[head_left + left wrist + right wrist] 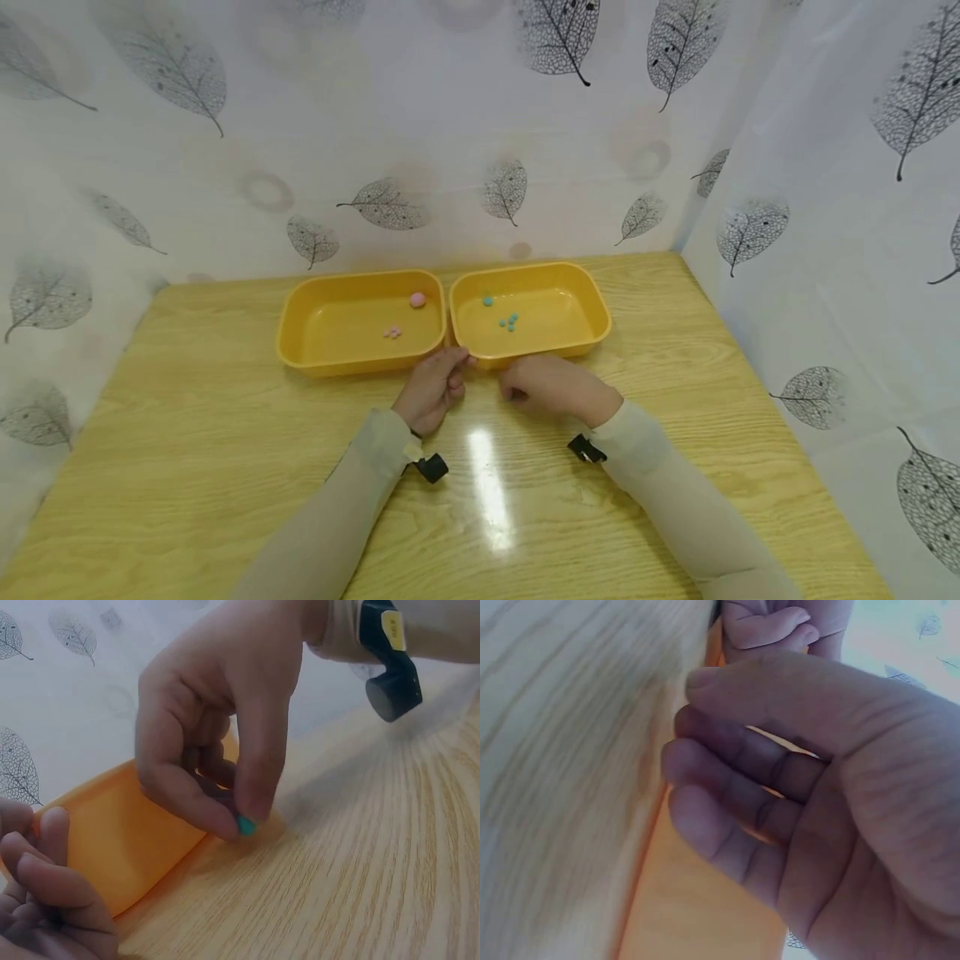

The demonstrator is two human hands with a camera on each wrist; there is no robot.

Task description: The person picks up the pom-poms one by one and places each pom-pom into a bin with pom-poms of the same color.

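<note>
My right hand (pixel 558 387) is just in front of the right yellow bin (pixel 600 329). In the left wrist view its thumb and index finger pinch a small teal piece (pixel 246 825) low over the table. The right wrist view hides that piece behind the thumb. My left hand (pixel 431 390) is at the near side, where the two bins meet, fingers curled and fingertips right at the right bin's rim; I cannot tell what they hold. Several teal bits (pixel 512 322) and a larger teal one (pixel 487 302) lie inside the right bin.
The left yellow bin (pixel 300 362) stands against the right one and contains a pink ball (pixel 417 299) and several small pink bits (pixel 393 332). Both are at the back of the wood-grain table (pixel 187 450), before a leaf-patterned curtain (pixel 420 108) that also runs along the sides.
</note>
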